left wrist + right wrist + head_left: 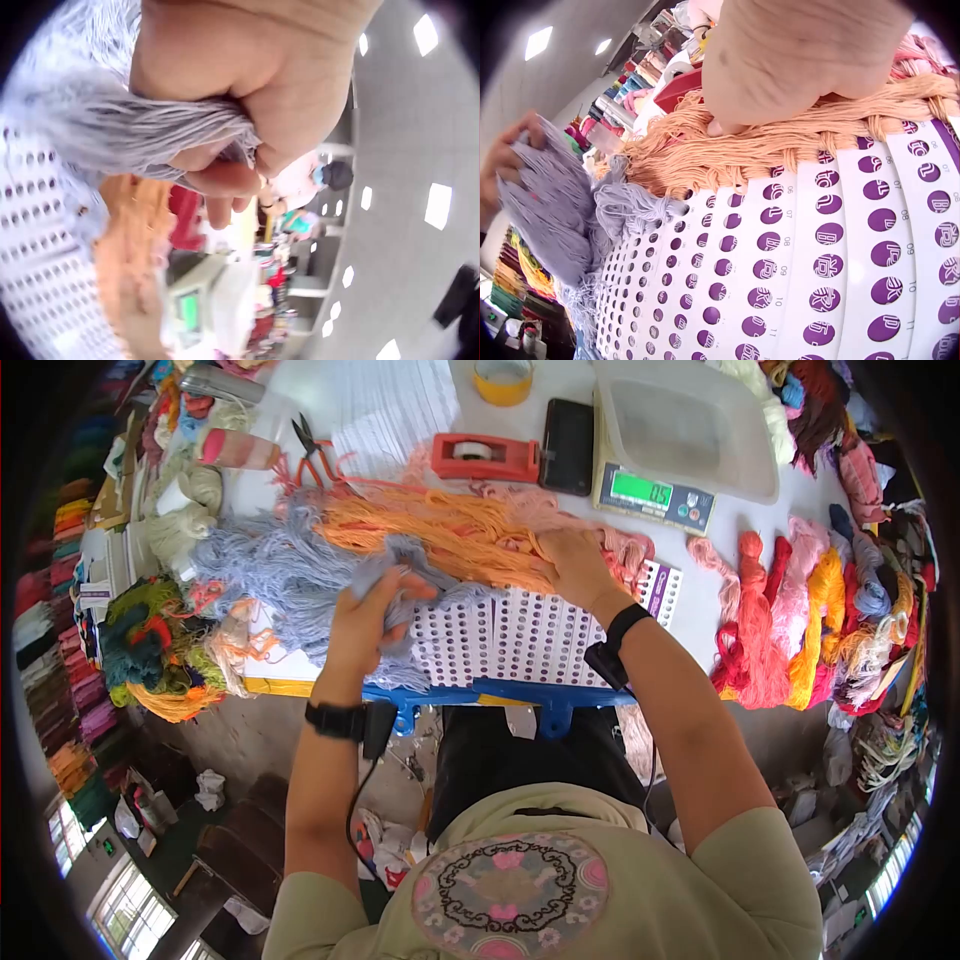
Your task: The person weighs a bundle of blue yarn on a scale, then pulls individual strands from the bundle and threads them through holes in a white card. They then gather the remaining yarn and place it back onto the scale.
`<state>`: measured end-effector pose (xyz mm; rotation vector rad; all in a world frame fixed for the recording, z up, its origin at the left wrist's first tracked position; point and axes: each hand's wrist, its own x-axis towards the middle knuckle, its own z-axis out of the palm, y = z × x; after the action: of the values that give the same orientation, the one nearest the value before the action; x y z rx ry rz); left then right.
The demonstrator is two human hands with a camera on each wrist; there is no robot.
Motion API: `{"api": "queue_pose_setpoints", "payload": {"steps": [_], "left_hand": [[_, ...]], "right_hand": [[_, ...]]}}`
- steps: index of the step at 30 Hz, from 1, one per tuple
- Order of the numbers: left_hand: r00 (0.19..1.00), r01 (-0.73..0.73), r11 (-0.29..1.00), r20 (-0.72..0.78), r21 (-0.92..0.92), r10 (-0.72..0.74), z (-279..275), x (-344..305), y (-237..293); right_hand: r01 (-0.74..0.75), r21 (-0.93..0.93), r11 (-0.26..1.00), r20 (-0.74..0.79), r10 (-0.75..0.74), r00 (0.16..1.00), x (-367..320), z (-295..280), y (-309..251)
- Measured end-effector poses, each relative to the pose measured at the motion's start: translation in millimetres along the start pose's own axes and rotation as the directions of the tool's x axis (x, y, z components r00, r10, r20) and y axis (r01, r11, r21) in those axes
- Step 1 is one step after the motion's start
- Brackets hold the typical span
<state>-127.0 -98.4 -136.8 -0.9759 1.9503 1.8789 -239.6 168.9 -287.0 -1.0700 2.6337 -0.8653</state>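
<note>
My left hand (365, 622) grips a bundle of blue-grey yarn (135, 131), which passes between thumb and fingers in the left wrist view. More of this blue-grey yarn (265, 565) spreads over the table's left side. On the right, my right hand (580, 565) rests on the orange yarn (430, 525), its heel and thumb low over the strands in the right wrist view; most of its fingers are hidden there. Under both yarns lie white cards (530, 640) with rows of punched holes. Orange strands (825, 139) run through the top holes.
Behind the yarn are a digital scale (655, 495) with a plastic tray (690, 435), a black phone (567, 448), a red tape dispenser (485, 457) and pliers (312, 450). Coloured skeins (755, 620) hang at the right edge. A blue bar (555, 693) runs along the front.
</note>
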Motion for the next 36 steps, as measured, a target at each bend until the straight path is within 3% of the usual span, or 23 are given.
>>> {"api": "queue_pose_setpoints", "payload": {"steps": [1, 3, 4, 5, 7, 11, 12, 15, 16, 17, 18, 20, 22, 23, 24, 25, 28, 30, 34, 36], "left_hand": [[0.998, 0.027, 0.956, -0.044, -0.293, -0.041, -3.3, -14.4, 7.7], [0.981, 0.058, 0.700, 0.170, -0.712, 0.091, -33.6, -35.0, -14.2], [0.982, 0.060, 0.640, 0.162, -0.766, 0.102, -38.2, -46.7, -14.5], [0.978, -0.036, 0.705, 0.120, -0.708, 0.171, -43.1, -54.9, -17.9], [0.903, -0.093, 0.647, 0.209, -0.757, 0.374, -53.6, -59.3, -23.8], [0.835, -0.179, 0.500, 0.138, -0.847, 0.533, -65.2, -92.2, 1.0], [0.818, -0.184, 0.489, 0.143, -0.853, 0.557, -76.5, -97.8, 4.0], [0.716, -0.060, 0.421, 0.255, -0.905, 0.650, -103.7, -102.7, 13.4], [0.733, -0.279, 0.631, 0.264, -0.723, 0.627, -108.2, -102.5, 15.1], [0.753, -0.463, 0.765, 0.257, -0.448, 0.606, -109.7, -107.3, 19.2], [0.711, -0.472, 0.749, 0.301, -0.464, 0.635, -109.7, -108.6, 23.9], [0.643, -0.422, 0.628, 0.273, -0.653, 0.716, -90.8, -133.9, 52.5], [0.534, -0.363, 0.564, 0.330, -0.742, 0.778, -87.1, -147.7, 76.6], [0.485, -0.354, 0.531, 0.334, -0.770, 0.808, -85.3, -149.1, 82.1], [0.412, -0.332, 0.493, 0.347, -0.804, 0.843, -81.2, -151.4, 87.4], [0.412, -0.351, 0.489, 0.337, -0.799, 0.846, -80.7, -159.8, 90.1], [0.339, -0.404, 0.524, 0.410, -0.749, 0.847, -77.0, -173.1, 94.1], [0.364, -0.387, 0.577, 0.456, -0.719, 0.812, -77.3, -175.1, 88.2], [0.350, -0.369, 0.621, 0.515, -0.692, 0.782, -76.4, -185.2, 84.8], [0.366, -0.467, 0.624, 0.506, -0.627, 0.781, -79.6, -181.6, 79.3]], "right_hand": [[0.012, -0.020, 1.000, -0.020, -0.013, 1.000, 3.9, -1.3, -6.4], [-0.137, -0.221, 0.965, 0.243, 0.191, 0.951, 6.2, -9.7, -18.1], [-0.132, -0.324, 0.937, 0.084, 0.167, 0.982, -0.1, 3.8, -15.9], [-0.145, -0.436, 0.888, -0.079, 0.123, 0.989, -5.3, 24.4, -9.1], [-0.212, -0.394, 0.894, -0.274, 0.106, 0.956, -5.1, 13.3, -29.4], [-0.311, -0.111, 0.944, -0.323, 0.262, 0.910, -14.4, -39.5, -113.5], [-0.308, -0.128, 0.943, -0.345, 0.249, 0.905, -21.0, -36.5, -128.7], [-0.323, -0.059, 0.945, -0.397, 0.275, 0.876, -34.9, -33.3, -167.5], [-0.297, 0.014, 0.955, -0.332, 0.285, 0.899, -37.7, -35.7, -183.2], [-0.274, 0.094, 0.957, -0.262, 0.290, 0.921, -41.3, -40.6, -202.0], [-0.158, 0.156, 0.975, -0.308, 0.200, 0.930, -38.9, -46.7, -214.1], [-0.138, 0.519, 0.844, -0.266, 0.313, 0.912, -29.7, -57.6, -244.6], [-0.049, 0.642, 0.765, -0.303, 0.312, 0.901, -21.9, -90.3, -289.9], [0.102, 0.712, 0.694, -0.376, 0.254, 0.891, -18.5, -98.7, -303.2], [0.083, 0.809, 0.581, -0.314, 0.308, 0.898, -19.0, -102.4, -311.4], [0.122, 0.881, 0.457, -0.292, 0.323, 0.900, -20.1, -121.4, -335.5], [0.057, 0.882, 0.468, -0.251, 0.363, 0.897, -29.9, -131.8, -352.6], [0.083, 0.758, 0.647, -0.361, 0.310, 0.879, -32.5, -132.7, -358.9], [0.129, 0.712, 0.690, -0.434, 0.288, 0.853, -36.5, -129.6, -363.2], [0.116, 0.626, 0.771, -0.424, 0.211, 0.881, -39.0, -125.4, -357.7]]}}
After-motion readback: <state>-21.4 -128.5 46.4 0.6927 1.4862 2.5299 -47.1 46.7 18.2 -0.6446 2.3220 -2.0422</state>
